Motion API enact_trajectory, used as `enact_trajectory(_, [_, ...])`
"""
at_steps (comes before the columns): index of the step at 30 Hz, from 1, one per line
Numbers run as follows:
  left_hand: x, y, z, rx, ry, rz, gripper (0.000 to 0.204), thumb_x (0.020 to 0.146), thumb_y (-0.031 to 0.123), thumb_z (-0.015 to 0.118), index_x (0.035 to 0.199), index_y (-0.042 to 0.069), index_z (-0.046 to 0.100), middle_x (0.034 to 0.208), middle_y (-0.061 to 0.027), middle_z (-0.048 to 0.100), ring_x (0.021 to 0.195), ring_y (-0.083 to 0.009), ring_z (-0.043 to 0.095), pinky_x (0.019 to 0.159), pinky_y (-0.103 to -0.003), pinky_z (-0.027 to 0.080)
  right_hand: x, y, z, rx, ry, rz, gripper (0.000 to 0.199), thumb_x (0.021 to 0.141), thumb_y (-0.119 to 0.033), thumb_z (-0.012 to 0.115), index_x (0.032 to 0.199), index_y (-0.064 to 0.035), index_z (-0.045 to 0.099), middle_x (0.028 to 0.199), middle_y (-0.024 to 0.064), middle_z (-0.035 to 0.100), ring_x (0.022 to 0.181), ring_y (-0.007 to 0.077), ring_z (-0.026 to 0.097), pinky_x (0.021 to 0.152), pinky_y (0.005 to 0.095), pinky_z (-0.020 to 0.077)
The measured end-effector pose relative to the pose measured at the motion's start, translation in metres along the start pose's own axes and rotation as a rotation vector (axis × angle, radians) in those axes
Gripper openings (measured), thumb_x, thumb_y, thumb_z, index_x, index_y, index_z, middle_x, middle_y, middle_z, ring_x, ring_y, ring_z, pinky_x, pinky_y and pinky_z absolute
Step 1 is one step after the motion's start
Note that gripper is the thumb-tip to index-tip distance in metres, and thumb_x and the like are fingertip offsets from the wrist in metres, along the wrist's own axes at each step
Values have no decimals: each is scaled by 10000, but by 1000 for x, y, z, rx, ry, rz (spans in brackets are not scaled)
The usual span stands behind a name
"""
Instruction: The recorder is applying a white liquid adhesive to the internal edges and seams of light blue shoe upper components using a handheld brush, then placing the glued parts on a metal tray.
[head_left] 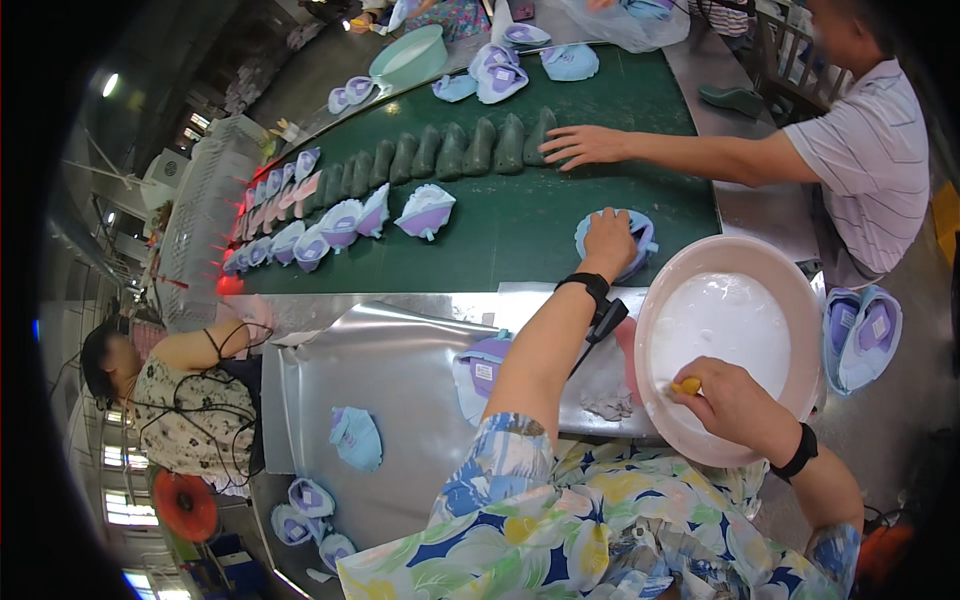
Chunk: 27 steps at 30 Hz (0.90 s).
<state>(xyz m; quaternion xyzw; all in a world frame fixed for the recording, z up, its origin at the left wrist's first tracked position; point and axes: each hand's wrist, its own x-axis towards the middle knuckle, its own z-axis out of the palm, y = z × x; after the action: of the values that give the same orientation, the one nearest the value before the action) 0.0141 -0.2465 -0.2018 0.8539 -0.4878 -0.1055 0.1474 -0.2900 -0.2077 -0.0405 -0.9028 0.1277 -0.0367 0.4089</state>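
My left hand (pixel 609 246) reaches over the green belt, its fingers curled onto a light-blue and purple shoe upper (pixel 640 262). Part of that upper is hidden beneath the hand. A small yellow object (pixel 688 386) shows between the pinched fingers of my right hand (pixel 728 398); its lower end is hidden. That hand is over the near side of a pale pink basin (pixel 660 300), which holds white liquid (pixel 715 325). Another purple and blue upper (pixel 484 372) lies on the metal table, partly behind my left forearm.
Dark green shoe lasts (pixel 480 147) stand in a row on the belt (pixel 560 220), with several uppers (pixel 340 222) alongside. A co-worker's hand (pixel 585 146) reaches toward the nearest last. Another person (pixel 190 400) is at the left. Two uppers (pixel 862 335) sit right of the basin.
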Motion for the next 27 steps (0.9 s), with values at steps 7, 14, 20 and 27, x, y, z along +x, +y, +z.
enact_trajectory(7, [-54, -85, -118, -998, 24, 22, 484, 898, 101, 676, 1351, 26, 523, 1224, -118, 649, 1086, -237, 656, 886, -379, 567, -41, 29, -50, -68, 229, 93, 128, 860, -58, 688, 955, -10, 618, 969, 183, 664, 923, 397, 645, 822, 434, 513])
enact_trajectory(14, [-143, -54, -173, -1088, -222, 3, 472, 885, 45, 704, 1330, 7, 550, 1230, -96, 653, 1072, -181, 649, 893, -351, 578, -37, 25, -87, 195, 613, -79, 150, 902, -88, 683, 1004, 10, 631, 970, 137, 672, 874, 259, 658, 815, 329, 503])
enact_trajectory(20, [-170, 26, -148, -1019, -24, 250, 509, 876, 83, 725, 1344, 15, 534, 1261, -114, 646, 1088, -207, 660, 940, -344, 562, -16, 5, -79, 331, 850, -136, 209, 908, -159, 728, 988, 12, 635, 856, 115, 678, 706, 161, 651, 655, 266, 505])
enact_trajectory(27, [-174, 52, -113, -1557, 132, 206, 400, 1020, 175, 536, 1391, 27, 527, 1367, -131, 591, 1204, -249, 626, 1028, -399, 541, -24, 16, -41, 606, 829, 146, 341, 902, -255, 748, 975, 53, 620, 783, 101, 678, 634, 133, 652, 590, 259, 508])
